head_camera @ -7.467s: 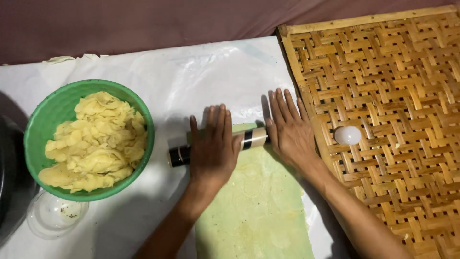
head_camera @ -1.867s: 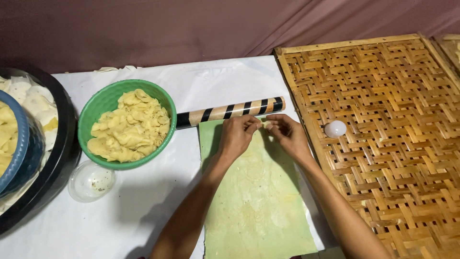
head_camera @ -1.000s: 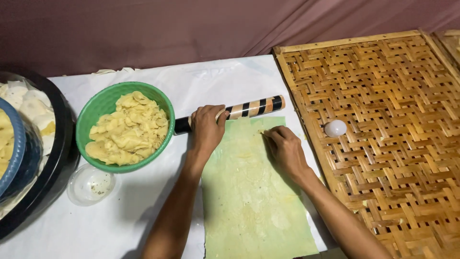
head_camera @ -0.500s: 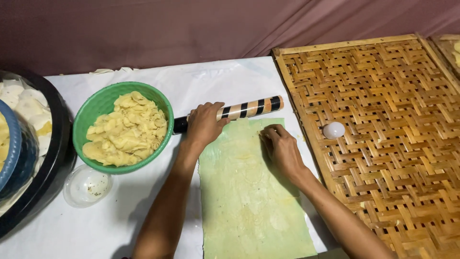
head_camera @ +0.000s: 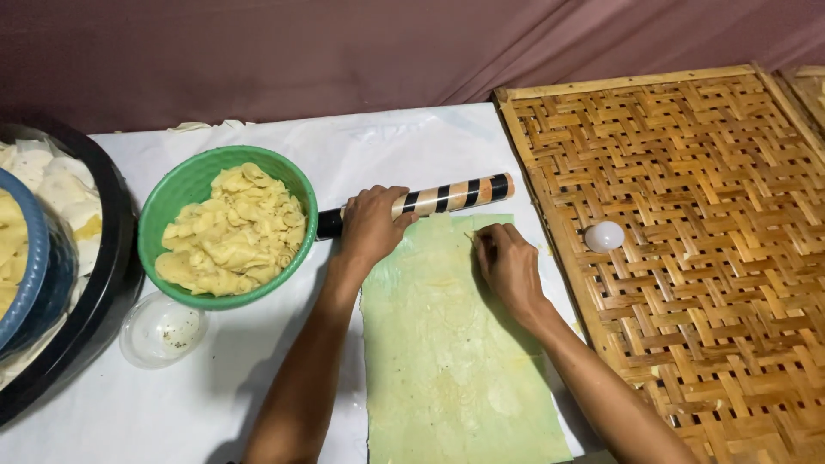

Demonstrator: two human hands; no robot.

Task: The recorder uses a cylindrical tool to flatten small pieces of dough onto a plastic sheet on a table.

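Light: bright, even, from overhead
Shadows: soft, beneath the forearms on the white table cover [head_camera: 215, 404]
Glare: faint sheen (upper cover)
Focus: sharp centre
Backdrop: dim maroon cloth [head_camera: 344, 51]

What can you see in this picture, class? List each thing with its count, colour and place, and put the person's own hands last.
Rolling pin: one, black and tan stripes, at the sheet's far edge.
Flat sheet: one, pale green, on the white cover.
Bowl: one, green, filled with yellow dough pieces, left of the sheet.
Small dish: one, clear, below the bowl.
Woven tray: one, tan, right side.
Small ball: one, white, on the tray.
Left hand: on the rolling pin.
Right hand: on the sheet.
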